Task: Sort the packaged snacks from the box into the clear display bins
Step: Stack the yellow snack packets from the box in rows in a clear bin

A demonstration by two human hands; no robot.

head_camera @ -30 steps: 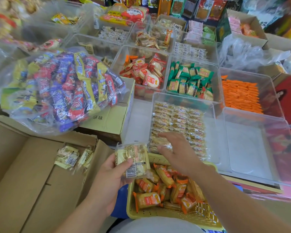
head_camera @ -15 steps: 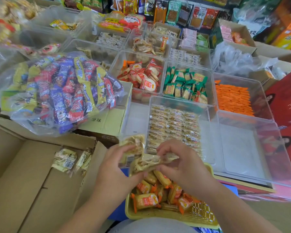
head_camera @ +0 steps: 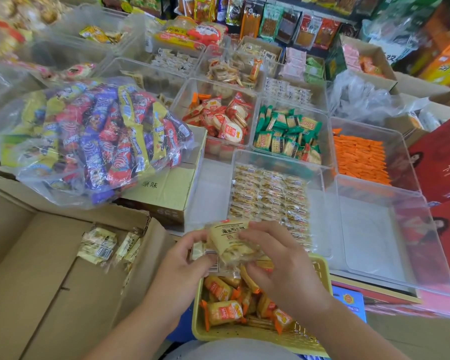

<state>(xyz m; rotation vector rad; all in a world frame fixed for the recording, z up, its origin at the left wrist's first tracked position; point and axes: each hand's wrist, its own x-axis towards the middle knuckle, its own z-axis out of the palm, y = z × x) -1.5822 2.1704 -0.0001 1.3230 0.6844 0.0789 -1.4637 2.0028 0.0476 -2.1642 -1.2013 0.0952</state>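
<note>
My left hand (head_camera: 182, 263) and right hand (head_camera: 278, 266) both pinch pale yellow snack packets (head_camera: 231, 242), perhaps two, over the yellow basket's (head_camera: 322, 268) far rim, at the clear bin's (head_camera: 317, 203) near edge; bare floor runs along its right wall.

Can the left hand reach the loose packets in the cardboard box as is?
Likely yes on path: the cardboard box is open on top and the loose packets lie uncovered beside the left hand. But its fingers grip pale packets, so it must release those first.
</note>
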